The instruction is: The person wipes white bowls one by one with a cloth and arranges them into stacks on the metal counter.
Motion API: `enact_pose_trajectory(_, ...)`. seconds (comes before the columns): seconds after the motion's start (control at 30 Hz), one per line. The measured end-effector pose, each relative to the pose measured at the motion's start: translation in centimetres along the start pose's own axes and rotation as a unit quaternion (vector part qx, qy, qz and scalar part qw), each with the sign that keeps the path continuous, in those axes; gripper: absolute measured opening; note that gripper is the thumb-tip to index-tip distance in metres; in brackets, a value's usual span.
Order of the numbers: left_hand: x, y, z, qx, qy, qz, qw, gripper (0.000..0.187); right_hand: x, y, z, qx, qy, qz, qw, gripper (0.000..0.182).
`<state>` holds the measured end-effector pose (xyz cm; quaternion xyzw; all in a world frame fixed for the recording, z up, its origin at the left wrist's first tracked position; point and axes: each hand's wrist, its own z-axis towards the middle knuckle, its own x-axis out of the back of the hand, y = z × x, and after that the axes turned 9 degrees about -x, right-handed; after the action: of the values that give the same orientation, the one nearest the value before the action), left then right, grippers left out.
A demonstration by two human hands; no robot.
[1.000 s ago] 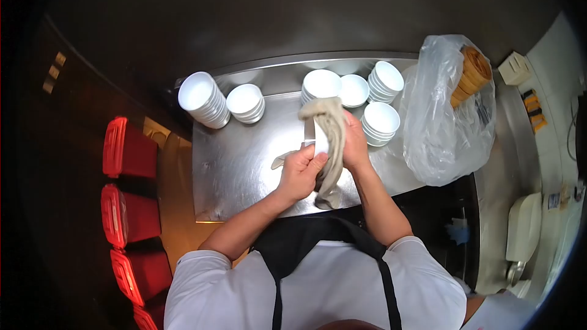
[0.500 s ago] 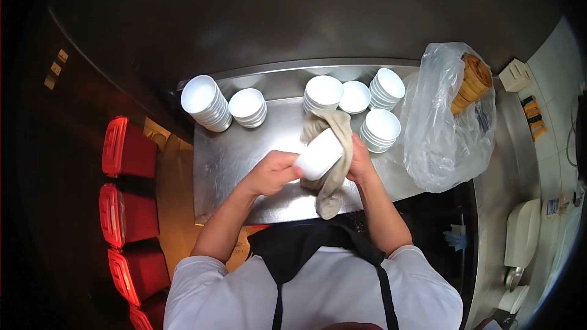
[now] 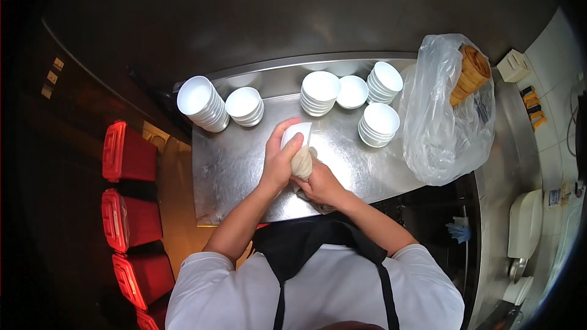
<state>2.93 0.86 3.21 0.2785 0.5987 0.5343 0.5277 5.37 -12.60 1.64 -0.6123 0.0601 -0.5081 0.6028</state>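
Observation:
A small white bowl (image 3: 296,132) is tilted on its side in my left hand (image 3: 279,159), which wraps round it from the left with the thumb across it. My right hand (image 3: 320,182) grips a beige cloth (image 3: 302,164) and presses it against the lower part of the bowl. Part of the cloth hangs below my right hand, and the bowl's inside is mostly hidden. Both hands are over the steel table (image 3: 235,177), close to its front middle. Beyond them stands a stack of white bowls (image 3: 320,88).
A tall bowl stack (image 3: 199,99) and a shorter stack (image 3: 244,107) stand at the left. More stacked bowls (image 3: 379,123) stand to the right. A clear plastic bag (image 3: 428,128) with bamboo steamers (image 3: 471,76) lies at the right end. Red lidded bins (image 3: 131,153) line the floor at left.
The bowl and both hands have moved left. The bowl has turned more upright, and my right hand with the cloth has come from its right side to below it.

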Motion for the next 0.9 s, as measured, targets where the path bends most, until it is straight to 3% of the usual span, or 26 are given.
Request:
enact_pose_trajectory(0.03,0.3,-0.2,-0.1,-0.030,0.011,0.046,0.998,0.041,0.4,-0.4,0.1,-0.078,-0.047,0.140,0.986,0.043)
enact_pose_trajectory(0.1,1.1,-0.8,-0.2,-0.070,0.028,0.033,0.997,0.039,1.8,-1.9,0.3,-0.230,-0.139,0.405,0.874,0.045)
enact_pose_trajectory(0.13,1.4,-0.8,-0.1,-0.091,0.035,0.026,0.995,0.038,2.2,-2.4,0.3,-0.233,-0.156,0.361,0.889,0.040)
enact_pose_trajectory(0.17,1.7,-0.8,0.1,-0.015,0.063,-0.071,0.995,0.038,2.1,-2.1,0.7,-0.101,-0.128,0.234,0.958,0.038)
enact_pose_trajectory(0.2,1.7,-0.3,0.5,0.062,0.090,-0.168,0.980,0.038,1.8,-1.6,1.2,0.034,-0.095,0.096,0.990,0.035)
enact_pose_trajectory(0.23,1.7,0.4,0.9,0.135,0.114,-0.264,0.948,0.039,1.5,-0.9,1.6,0.171,-0.058,-0.045,0.983,0.032)
enact_pose_trajectory(0.27,1.7,1.4,1.0,0.164,0.113,-0.236,0.951,0.038,1.1,-0.2,1.9,0.175,-0.032,-0.048,0.983,0.029)
enact_pose_trajectory(0.37,1.6,0.1,0.1,0.029,0.128,-0.147,0.980,0.039,0.9,-1.3,1.2,-0.101,-0.078,0.119,0.985,0.027)
enact_pose_trajectory(0.4,1.8,-0.6,-0.4,-0.037,0.093,-0.045,0.994,0.040,0.6,-2.0,1.2,-0.152,-0.032,0.196,0.968,0.020)
enact_pose_trajectory(0.5,3.7,-0.8,0.3,0.078,0.048,-0.263,0.960,0.039,0.4,-1.7,1.1,-0.031,-0.101,0.128,0.986,0.031)
enact_pose_trajectory(0.53,3.3,1.3,0.7,0.156,0.054,-0.332,0.929,0.037,-0.4,-0.2,1.8,0.172,-0.104,0.006,0.979,0.049)
enact_pose_trajectory(0.63,3.2,0.6,0.4,0.142,0.093,-0.189,0.967,0.039,-0.5,1.4,1.2,0.144,-0.053,-0.237,0.959,0.056)
enact_pose_trajectory(0.67,3.2,-0.5,0.3,0.086,0.086,-0.130,0.984,0.038,-1.1,1.5,1.0,0.123,-0.047,-0.204,0.970,0.052)
enact_pose_trajectory(0.7,3.1,-0.6,0.0,0.056,0.080,-0.088,0.991,0.038,-0.9,0.4,0.9,-0.001,-0.097,-0.052,0.994,0.052)
enact_pose_trajectory(0.73,2.9,-0.7,-0.1,0.025,0.072,-0.044,0.996,0.038,-0.2,-1.3,1.0,-0.126,-0.141,0.101,0.977,0.052)
enact_pose_trajectory(0.77,2.7,-0.7,-0.2,-0.004,0.063,0.000,0.998,0.037,0.2,-2.2,0.9,-0.247,-0.179,0.251,0.919,0.052)
enact_pose_trajectory(0.8,2.4,-0.5,-0.2,0.000,0.097,-0.023,0.995,0.039,0.1,-1.9,0.9,-0.236,-0.147,0.311,0.909,0.044)
enact_pose_trajectory(0.87,3.2,0.2,0.7,0.179,0.105,-0.241,0.948,0.040,-0.8,-0.1,1.2,0.020,-0.089,0.132,0.987,0.038)
enact_pose_trajectory(0.9,3.8,0.5,1.1,0.262,0.106,-0.344,0.895,0.041,-0.9,0.2,1.3,0.150,-0.055,0.034,0.987,0.035)
